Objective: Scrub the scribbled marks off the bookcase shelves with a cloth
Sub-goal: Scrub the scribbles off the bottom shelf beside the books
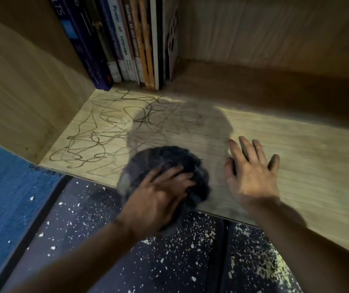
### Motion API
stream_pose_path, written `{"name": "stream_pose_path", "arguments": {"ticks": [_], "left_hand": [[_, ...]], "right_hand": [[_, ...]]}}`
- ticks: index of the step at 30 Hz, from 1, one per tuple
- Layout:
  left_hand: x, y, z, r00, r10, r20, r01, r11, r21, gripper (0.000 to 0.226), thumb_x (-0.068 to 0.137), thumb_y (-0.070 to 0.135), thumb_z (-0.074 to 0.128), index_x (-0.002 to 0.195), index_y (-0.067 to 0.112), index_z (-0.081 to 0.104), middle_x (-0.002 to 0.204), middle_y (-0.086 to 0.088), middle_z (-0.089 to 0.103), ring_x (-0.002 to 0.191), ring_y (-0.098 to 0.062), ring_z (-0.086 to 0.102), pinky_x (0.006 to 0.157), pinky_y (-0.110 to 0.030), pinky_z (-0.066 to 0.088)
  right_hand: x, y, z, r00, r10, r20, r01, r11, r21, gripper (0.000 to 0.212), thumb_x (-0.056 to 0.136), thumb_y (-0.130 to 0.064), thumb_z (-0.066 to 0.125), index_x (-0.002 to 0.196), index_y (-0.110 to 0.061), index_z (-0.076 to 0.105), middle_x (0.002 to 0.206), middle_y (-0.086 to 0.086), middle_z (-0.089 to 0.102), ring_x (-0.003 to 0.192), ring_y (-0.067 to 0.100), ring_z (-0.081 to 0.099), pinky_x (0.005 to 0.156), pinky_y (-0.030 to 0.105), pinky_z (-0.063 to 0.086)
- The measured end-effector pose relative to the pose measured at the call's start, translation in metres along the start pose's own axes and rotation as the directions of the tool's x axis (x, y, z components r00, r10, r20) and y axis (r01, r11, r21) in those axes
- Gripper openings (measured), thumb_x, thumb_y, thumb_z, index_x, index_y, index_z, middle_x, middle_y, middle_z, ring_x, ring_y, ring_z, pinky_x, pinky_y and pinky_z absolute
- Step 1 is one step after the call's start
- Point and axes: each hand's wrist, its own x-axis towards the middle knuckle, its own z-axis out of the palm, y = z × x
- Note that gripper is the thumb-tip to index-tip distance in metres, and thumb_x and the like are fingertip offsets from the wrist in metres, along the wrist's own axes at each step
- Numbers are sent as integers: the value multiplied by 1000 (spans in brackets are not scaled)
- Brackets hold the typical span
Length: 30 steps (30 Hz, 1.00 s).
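Scrubbing begins | left hand clutches dark cloth at shelf front | right hand flat, fingers spread | scribbles intact; next: sweep cloth leftward

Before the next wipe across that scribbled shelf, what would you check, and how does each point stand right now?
1. Cloth held: ok, the left hand presses on the bunched dark cloth.
2. Cloth on the shelf: ok, at the front edge.
3. Scribbles within reach: ok, just left of and behind the cloth.
4. Right hand clear of the path: ok, flat on bare wood to the right.
5. Books out of the way: ok, upright at the back.
6. Cloth damp: cannot tell.
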Motion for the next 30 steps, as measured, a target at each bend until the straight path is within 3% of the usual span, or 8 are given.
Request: {"name": "stream_pose_path", "arguments": {"ticks": [5,9,14,19,21,23,28,30], "left_hand": [[65,-30,-4,863,-479,-161,484,875,-4,44,88,26,37,127,22,56,132,-3,57,131,-29,44,110,-51,27],[32,25,13,1000,-2,2,2,1000,9,40,95,33,36,129,26,56,136,7,55,133,-17,43,112,-41,27],[141,-80,-15,896,-435,-94,435,900,-17,43,92,36,29,127,30,54,136,1,51,127,-22,44,108,-46,31],[111,-2,22,997,50,-54,-52,998,-36,39,92,31,35,116,23,64,126,2,62,124,-20,50,105,-41,31],[126,-32,10,995,-43,-91,39,998,-45,38,91,31,37,115,21,64,126,-2,61,122,-24,52,103,-42,36],[158,-47,-3,927,-360,-108,352,932,-81,36,93,27,40,122,20,60,132,-7,56,123,-28,50,105,-41,34],[121,-11,23,997,50,-60,-54,996,-74,35,93,28,40,114,18,66,122,-3,64,120,-22,54,105,-37,34],[146,-48,7,977,-176,-118,164,981,-103,35,91,27,42,117,19,64,126,-6,62,120,-26,54,105,-38,38]], "right_hand": [[0,2,2,1000,-10,2,10,1000,3,60,90,-45,13,148,-33,22,158,-5,17,147,22,6,112,61,9],[-1,1,4,998,20,-59,-19,1000,8,63,92,-39,9,151,-24,23,159,-1,19,147,23,8,115,57,9],[-1,1,11,984,87,-156,-89,996,-8,66,90,-34,12,141,-9,44,150,10,39,141,34,28,114,58,18],[0,1,10,990,75,-123,-75,997,4,60,89,-30,24,144,-12,40,153,6,34,144,32,22,116,55,15],[1,3,10,990,81,-114,-83,996,-19,59,90,-29,23,144,-13,40,153,5,34,144,31,22,116,55,16],[0,2,9,993,72,-97,-74,997,-21,62,89,-31,16,144,-13,39,154,5,33,144,31,20,115,55,16],[1,1,7,995,65,-82,-67,997,-26,66,86,-31,16,146,-11,35,155,4,29,145,30,18,116,54,14],[2,2,6,997,62,-52,-63,998,-23,66,89,-32,12,150,-13,27,158,2,21,147,28,10,117,52,10]]}}
